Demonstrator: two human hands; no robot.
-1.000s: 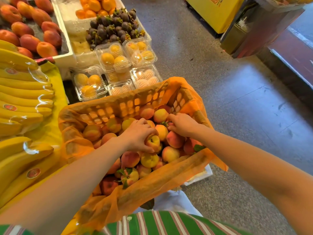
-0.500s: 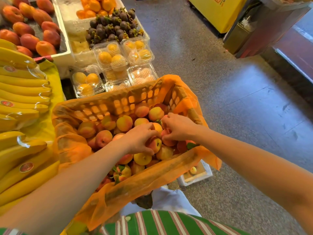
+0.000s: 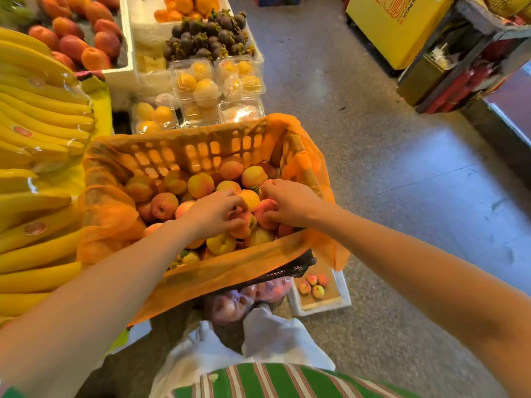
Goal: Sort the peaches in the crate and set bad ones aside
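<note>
At the near side of the crate (image 3: 201,152), left hand (image 3: 215,214) curls round one peach (image 3: 246,226), right hand (image 3: 290,202) grips its neighbour (image 3: 265,214), probably turning each to check for bruises.

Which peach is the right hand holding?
The reddish-pink peach just under the right hand, whose fingers curl round it. The left hand grips the orange-red peach beside it.
</note>
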